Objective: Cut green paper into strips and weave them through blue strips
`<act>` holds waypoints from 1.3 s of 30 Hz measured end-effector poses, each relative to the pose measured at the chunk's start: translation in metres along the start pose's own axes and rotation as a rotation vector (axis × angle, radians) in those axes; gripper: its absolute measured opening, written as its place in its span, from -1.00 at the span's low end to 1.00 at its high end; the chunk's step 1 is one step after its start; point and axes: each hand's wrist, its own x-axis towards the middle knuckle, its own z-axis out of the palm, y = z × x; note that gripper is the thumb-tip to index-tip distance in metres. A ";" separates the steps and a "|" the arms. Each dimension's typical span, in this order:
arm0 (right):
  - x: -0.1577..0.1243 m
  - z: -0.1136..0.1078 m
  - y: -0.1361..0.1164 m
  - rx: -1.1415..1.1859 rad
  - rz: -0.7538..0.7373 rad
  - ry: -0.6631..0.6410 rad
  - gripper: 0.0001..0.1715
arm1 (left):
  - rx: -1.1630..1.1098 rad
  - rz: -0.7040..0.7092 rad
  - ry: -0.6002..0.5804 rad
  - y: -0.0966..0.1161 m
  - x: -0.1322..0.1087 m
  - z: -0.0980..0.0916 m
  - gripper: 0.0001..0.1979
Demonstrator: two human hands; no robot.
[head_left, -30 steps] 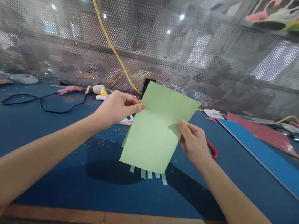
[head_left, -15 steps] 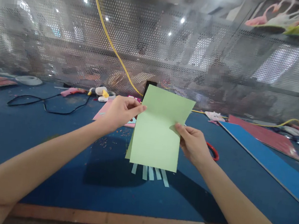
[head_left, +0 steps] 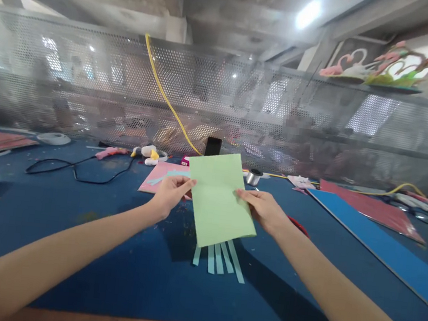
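I hold a light green sheet of paper (head_left: 219, 200) above the blue table (head_left: 111, 252) with both hands. My left hand (head_left: 171, 194) pinches its left edge with thumb and fingers closed on it. My right hand (head_left: 264, 210) grips the right edge the same way. Under the sheet, several pale blue paper strips (head_left: 220, 256) lie fanned out on the table. A red scissor handle (head_left: 299, 226) shows just behind my right wrist.
A pink sheet (head_left: 162, 175) lies behind my left hand. A pink glue gun (head_left: 110, 153) with a black cord (head_left: 73, 170), a small plush toy (head_left: 149, 153) and a tape roll (head_left: 253, 177) lie farther back. Blue and red boards (head_left: 376, 225) lie at the right. A perforated metal screen (head_left: 90, 90) closes the back.
The green sheet has moved lower and farther from me, and now lies flatter over the strips. Both hands stayed on its edges. The camera has tilted up.
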 end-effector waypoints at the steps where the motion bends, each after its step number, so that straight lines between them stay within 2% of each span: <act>1: 0.001 0.002 -0.004 -0.023 0.018 -0.010 -0.60 | -0.011 -0.026 0.004 -0.004 -0.005 -0.004 -0.64; 4: 0.001 0.009 -0.009 -0.084 0.055 -0.049 -0.60 | -0.051 -0.099 -0.012 -0.015 -0.020 -0.015 -0.61; 7: -0.001 0.018 0.002 -0.105 0.064 -0.065 -0.60 | -0.084 -0.167 -0.047 -0.024 -0.031 -0.022 -0.60; 11: -0.003 0.027 0.026 -0.077 0.093 -0.122 -0.56 | -0.133 -0.265 -0.131 -0.028 -0.041 -0.019 -0.65; 16: -0.007 0.032 0.037 -0.036 0.094 -0.194 -0.53 | -0.316 -0.398 -0.159 -0.025 -0.048 -0.013 -0.53; 23: -0.009 0.033 0.031 -0.083 0.124 -0.149 -0.50 | -0.300 -0.316 -0.165 -0.035 -0.046 -0.014 -0.53; 28: -0.006 0.026 0.034 -0.219 0.055 -0.093 -0.48 | -0.179 -0.362 -0.154 -0.038 -0.047 -0.013 -0.50; 31: -0.005 0.023 0.036 -0.240 0.028 -0.153 -0.47 | -0.233 -0.364 -0.147 -0.036 -0.047 -0.014 -0.52; 34: -0.004 0.020 0.036 -0.241 0.067 -0.239 -0.48 | -0.308 -0.361 -0.138 -0.035 -0.047 -0.016 -0.53; 39: -0.006 0.019 0.026 -0.251 0.126 -0.278 -0.52 | -0.250 -0.369 -0.143 -0.034 -0.047 -0.016 -0.54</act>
